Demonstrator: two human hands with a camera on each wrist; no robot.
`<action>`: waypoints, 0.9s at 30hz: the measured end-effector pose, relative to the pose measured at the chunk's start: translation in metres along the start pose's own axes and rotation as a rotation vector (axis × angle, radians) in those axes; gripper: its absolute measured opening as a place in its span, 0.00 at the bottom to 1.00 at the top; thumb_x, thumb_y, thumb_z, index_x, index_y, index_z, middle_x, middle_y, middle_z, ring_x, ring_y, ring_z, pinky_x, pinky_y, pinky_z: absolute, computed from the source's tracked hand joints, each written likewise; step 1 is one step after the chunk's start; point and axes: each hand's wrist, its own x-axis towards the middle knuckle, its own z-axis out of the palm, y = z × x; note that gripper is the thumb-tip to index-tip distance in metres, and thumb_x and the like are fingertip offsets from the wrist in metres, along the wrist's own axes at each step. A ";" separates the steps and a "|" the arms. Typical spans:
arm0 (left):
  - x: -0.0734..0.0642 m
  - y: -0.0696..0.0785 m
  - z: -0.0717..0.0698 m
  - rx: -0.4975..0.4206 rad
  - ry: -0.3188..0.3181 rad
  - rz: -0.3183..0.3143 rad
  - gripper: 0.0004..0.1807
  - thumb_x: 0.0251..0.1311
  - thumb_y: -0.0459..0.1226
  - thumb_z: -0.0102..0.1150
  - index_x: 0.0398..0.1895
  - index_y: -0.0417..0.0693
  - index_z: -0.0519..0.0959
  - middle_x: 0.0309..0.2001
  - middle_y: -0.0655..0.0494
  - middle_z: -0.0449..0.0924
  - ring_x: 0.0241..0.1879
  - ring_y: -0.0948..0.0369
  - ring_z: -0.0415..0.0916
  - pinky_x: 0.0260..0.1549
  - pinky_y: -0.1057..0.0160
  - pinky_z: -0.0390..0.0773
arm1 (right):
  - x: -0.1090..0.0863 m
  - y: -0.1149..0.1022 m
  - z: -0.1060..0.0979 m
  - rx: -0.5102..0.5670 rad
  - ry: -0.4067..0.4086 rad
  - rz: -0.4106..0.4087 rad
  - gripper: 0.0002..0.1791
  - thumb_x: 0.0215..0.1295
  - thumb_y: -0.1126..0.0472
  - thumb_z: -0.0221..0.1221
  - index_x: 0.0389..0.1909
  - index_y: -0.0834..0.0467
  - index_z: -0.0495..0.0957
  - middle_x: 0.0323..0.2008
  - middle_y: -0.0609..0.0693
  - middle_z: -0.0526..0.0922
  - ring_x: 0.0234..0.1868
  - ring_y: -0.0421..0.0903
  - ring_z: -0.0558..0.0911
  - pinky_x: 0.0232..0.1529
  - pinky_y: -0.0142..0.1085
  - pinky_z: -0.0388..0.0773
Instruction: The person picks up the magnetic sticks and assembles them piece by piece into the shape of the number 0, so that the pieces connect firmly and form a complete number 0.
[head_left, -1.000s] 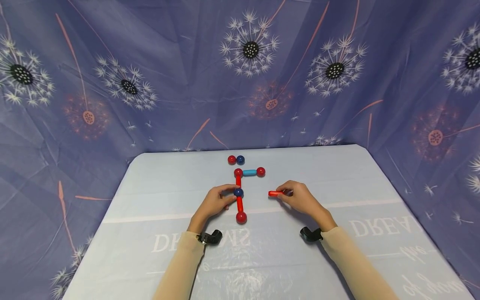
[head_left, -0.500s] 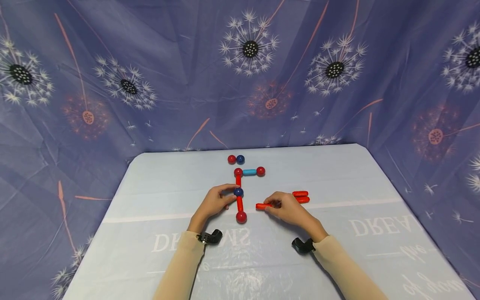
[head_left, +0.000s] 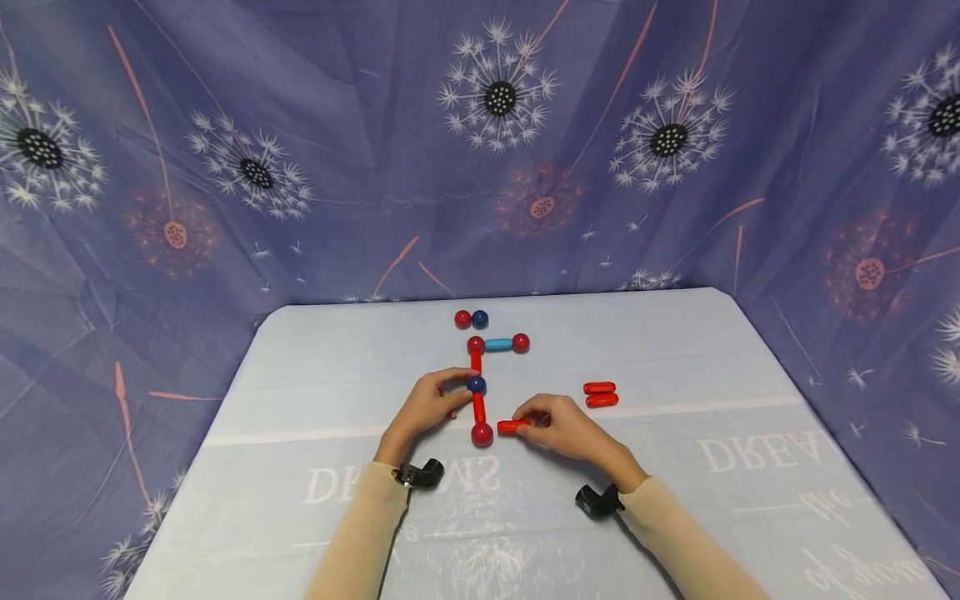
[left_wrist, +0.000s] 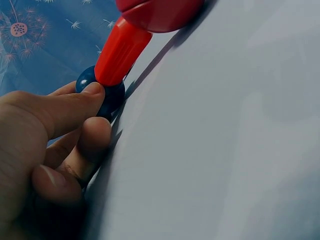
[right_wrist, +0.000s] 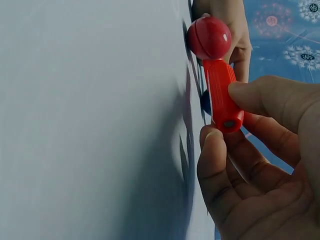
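My left hand (head_left: 433, 406) pinches the dark blue ball (head_left: 476, 384) midway along a line of red rods and balls. The lower red rod (head_left: 479, 408) runs from it to a near red ball (head_left: 482, 434); the upper one (head_left: 476, 362) leads to a far red ball (head_left: 476, 344). From there a light blue rod (head_left: 498, 344) reaches another red ball (head_left: 521, 342). My right hand (head_left: 562, 427) pinches a loose red rod (right_wrist: 223, 95) with a grey disc in its end. In the head view its left end sits just right of the near red ball, a slight gap between them.
Two more red rods (head_left: 601, 394) lie side by side to the right. A red ball (head_left: 462, 319) and a dark blue ball (head_left: 480, 319) sit together at the back of the white-covered table (head_left: 315, 358). Behind hangs a purple dandelion cloth (head_left: 360, 167).
My right hand has carried its red rod left and nearer, to beside the near red ball, uncovering the two red rods on the right. The left hand stays on the dark blue ball.
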 end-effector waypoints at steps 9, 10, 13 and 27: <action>0.000 0.001 0.000 -0.011 0.005 0.010 0.20 0.67 0.36 0.67 0.62 0.53 0.82 0.54 0.50 0.85 0.17 0.63 0.75 0.18 0.67 0.73 | -0.001 -0.002 0.004 -0.015 -0.015 0.005 0.07 0.65 0.61 0.69 0.43 0.51 0.87 0.37 0.41 0.85 0.35 0.37 0.79 0.38 0.30 0.80; 0.000 0.001 0.000 -0.015 0.004 0.015 0.21 0.67 0.36 0.67 0.62 0.52 0.82 0.54 0.50 0.84 0.16 0.62 0.75 0.18 0.67 0.73 | -0.001 -0.003 0.005 -0.021 -0.018 0.007 0.07 0.65 0.61 0.69 0.43 0.51 0.87 0.36 0.42 0.85 0.35 0.38 0.78 0.38 0.30 0.80; 0.000 0.000 0.001 -0.018 0.008 0.023 0.21 0.66 0.36 0.67 0.62 0.51 0.82 0.54 0.49 0.84 0.16 0.62 0.75 0.18 0.66 0.74 | -0.001 -0.004 0.005 -0.022 -0.024 0.011 0.06 0.65 0.60 0.69 0.43 0.51 0.87 0.36 0.41 0.84 0.35 0.38 0.78 0.39 0.30 0.79; -0.003 0.008 -0.002 0.007 0.027 -0.024 0.23 0.66 0.39 0.68 0.64 0.54 0.80 0.54 0.50 0.84 0.18 0.62 0.75 0.18 0.67 0.74 | -0.001 -0.007 0.005 -0.016 -0.054 0.015 0.06 0.66 0.59 0.69 0.43 0.51 0.87 0.37 0.42 0.85 0.35 0.37 0.78 0.38 0.30 0.79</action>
